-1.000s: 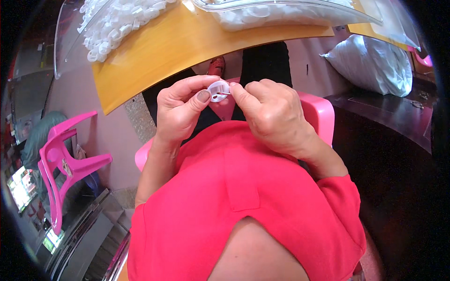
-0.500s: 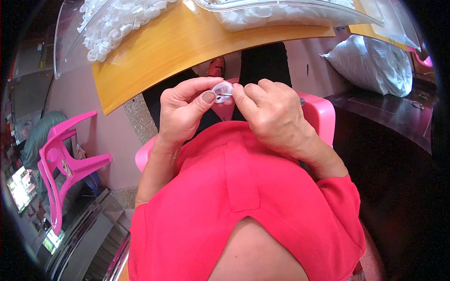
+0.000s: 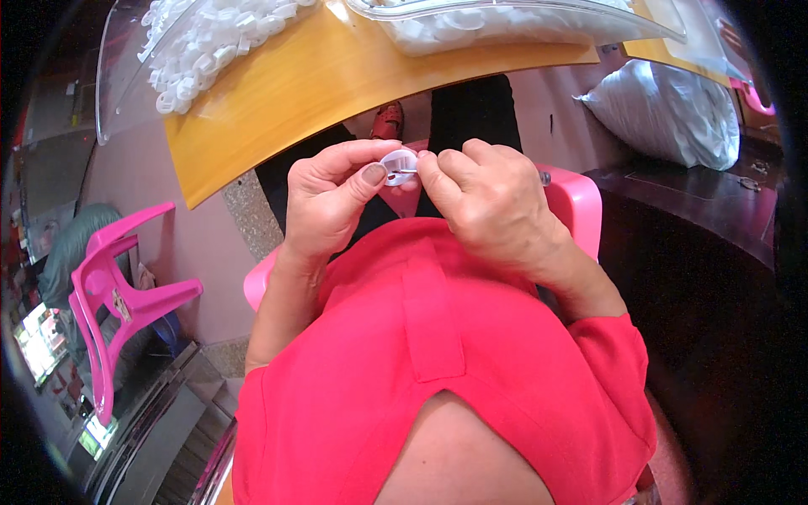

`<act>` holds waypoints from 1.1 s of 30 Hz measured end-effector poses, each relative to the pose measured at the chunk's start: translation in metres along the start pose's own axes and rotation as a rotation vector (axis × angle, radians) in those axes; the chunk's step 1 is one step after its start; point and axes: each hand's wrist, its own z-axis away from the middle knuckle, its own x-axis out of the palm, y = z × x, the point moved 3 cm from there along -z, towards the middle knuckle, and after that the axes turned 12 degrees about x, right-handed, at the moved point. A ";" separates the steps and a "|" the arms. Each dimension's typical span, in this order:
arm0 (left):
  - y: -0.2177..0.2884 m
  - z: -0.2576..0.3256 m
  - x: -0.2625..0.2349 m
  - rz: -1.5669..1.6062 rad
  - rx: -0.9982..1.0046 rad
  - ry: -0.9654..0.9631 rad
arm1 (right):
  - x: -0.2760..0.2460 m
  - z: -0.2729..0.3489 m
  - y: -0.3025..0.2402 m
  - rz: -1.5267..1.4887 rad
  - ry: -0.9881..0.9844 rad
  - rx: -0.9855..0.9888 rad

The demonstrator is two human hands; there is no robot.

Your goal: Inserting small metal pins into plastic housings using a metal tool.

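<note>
Above my lap, my left hand (image 3: 326, 195) pinches a small white round plastic piece (image 3: 398, 158) between thumb and fingers. The piece has a raised rim and a hollow tilted toward me. My right hand (image 3: 498, 200) is closed just to the right of it, thumb and forefinger pressed together. From those fingertips a thin dark metal-looking pin or tool tip (image 3: 406, 171) reaches into the hollow. The rest of that tool is hidden inside my right fist, so its exact kind cannot be made out.
Ahead is a wooden table (image 3: 278, 126) bearing a clear tray (image 3: 135, 63) of many white plastic parts (image 3: 210, 55) and a second clear bin (image 3: 522, 42). A pink stool (image 3: 126, 295) lies at left; a white sack (image 3: 665, 114) rests on a dark surface (image 3: 715, 206) at right.
Both hands stay in nearly the same place and grip. The white piece has tilted very slightly; the tool tip is still inside its hollow.
</note>
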 end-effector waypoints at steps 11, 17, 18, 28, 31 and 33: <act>-0.004 0.003 -0.001 -0.188 0.045 0.002 | 0.005 0.001 -0.001 0.000 -0.047 0.067; -0.002 0.001 0.001 -0.270 0.080 -0.001 | 0.004 -0.001 -0.003 0.034 -0.088 0.101; -0.002 0.001 0.000 -0.282 0.078 0.002 | 0.004 -0.002 -0.003 0.037 -0.087 0.102; -0.006 0.001 0.002 -0.072 0.012 0.129 | 0.009 -0.002 -0.006 0.086 -0.034 0.100; -0.008 0.002 0.001 -0.083 0.039 0.128 | 0.012 -0.003 -0.005 0.076 -0.035 0.107; -0.009 0.003 -0.001 -0.196 0.048 0.106 | 0.012 -0.002 -0.005 0.072 -0.039 0.111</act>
